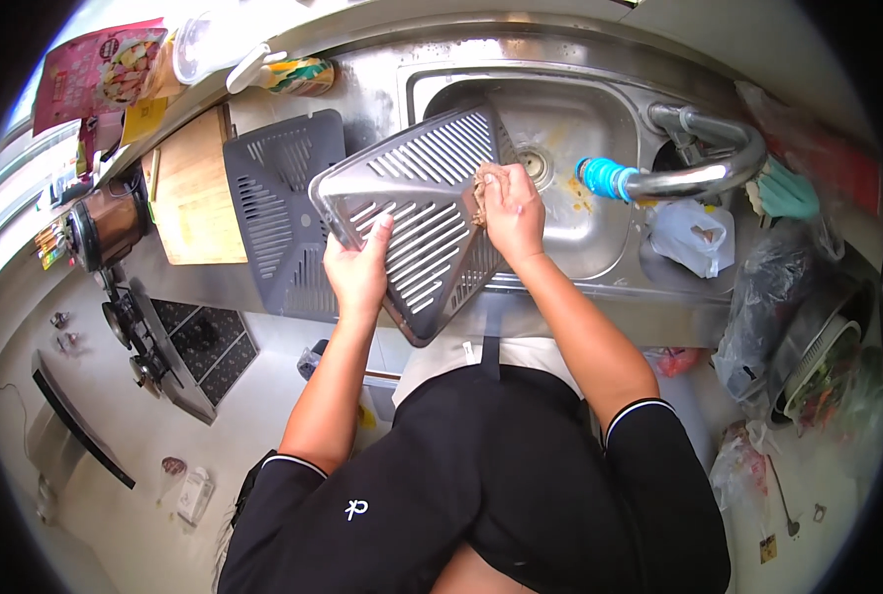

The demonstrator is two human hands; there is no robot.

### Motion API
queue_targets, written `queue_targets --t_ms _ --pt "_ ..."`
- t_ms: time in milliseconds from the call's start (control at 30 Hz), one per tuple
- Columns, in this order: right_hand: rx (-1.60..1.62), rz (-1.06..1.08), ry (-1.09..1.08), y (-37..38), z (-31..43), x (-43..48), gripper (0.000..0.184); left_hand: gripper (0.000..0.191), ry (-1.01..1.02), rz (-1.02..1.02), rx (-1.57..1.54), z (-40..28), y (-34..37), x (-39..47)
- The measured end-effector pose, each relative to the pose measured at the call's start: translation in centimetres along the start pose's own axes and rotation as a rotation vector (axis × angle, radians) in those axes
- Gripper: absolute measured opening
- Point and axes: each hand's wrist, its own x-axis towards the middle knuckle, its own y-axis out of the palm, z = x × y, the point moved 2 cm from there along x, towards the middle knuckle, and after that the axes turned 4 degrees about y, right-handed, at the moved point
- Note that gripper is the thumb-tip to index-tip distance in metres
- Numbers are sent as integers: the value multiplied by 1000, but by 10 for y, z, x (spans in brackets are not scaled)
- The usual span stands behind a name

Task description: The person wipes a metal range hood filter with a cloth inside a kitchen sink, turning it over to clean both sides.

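Observation:
A slotted grey metal panel, like a range hood filter, is held tilted over the front left part of the stainless steel sink. My left hand grips its left edge, the thumb lying on the upper face. In my right hand is a crumpled brown cloth, pressed against the panel near its right side. A second slotted panel lies on the counter to the left. Brownish residue marks the sink bottom near the drain.
A chrome faucet with a blue nozzle reaches in from the right. Beside it sits a white plastic bag. A wooden cutting board and a spray bottle stand left. A gas stove is farther left.

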Motion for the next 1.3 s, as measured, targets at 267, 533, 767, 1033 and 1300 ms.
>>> queue_targets --t_ms 267,533,767,1033,1300 --pt "-139 34 31 -7 24 3 17 34 33 -12 -40 2 2 -2" --pt "14 83 -33 -22 26 -39 14 31 75 7 -59 2 4 3" --pt "789 87 658 -43 -25 -12 26 33 54 -4 -108 8 0 -4" --pt "393 113 141 -37 16 -44 29 34 63 14 -54 9 2 -4" --pt "-39 34 -21 -8 26 -23 14 34 74 22 -156 15 1 -4"
